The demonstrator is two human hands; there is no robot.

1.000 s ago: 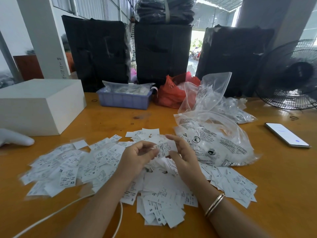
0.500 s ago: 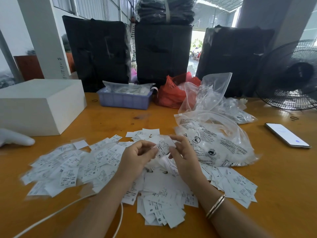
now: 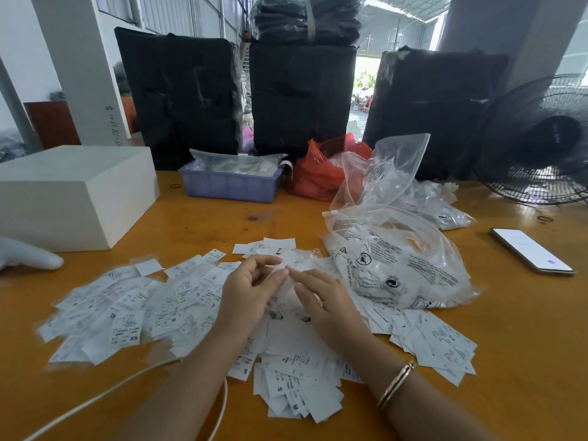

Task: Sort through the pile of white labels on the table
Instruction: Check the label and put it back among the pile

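Observation:
A wide pile of white labels (image 3: 133,313) printed with size letters covers the wooden table (image 3: 525,345) in front of me. My left hand (image 3: 251,291) hovers over the middle of the pile with curled fingers, pinching a blurred white label (image 3: 294,264) between thumb and fingertips. My right hand (image 3: 324,300) lies just right of it, fingers stretched out and pointing at that label, fingertips touching or nearly touching it. A gold bangle circles my right wrist.
Clear plastic bags (image 3: 397,259) lie right of the pile. A phone (image 3: 533,254) is at the right, a fan (image 3: 541,141) behind it. A white box (image 3: 70,198), blue tray (image 3: 232,183), red bag (image 3: 321,173) and black bundles (image 3: 302,100) stand behind. A white cable (image 3: 95,399) runs at front left.
My right hand has let go of the label and its fingers have straightened and dropped lower. The left hand keeps the label and has shifted slightly.

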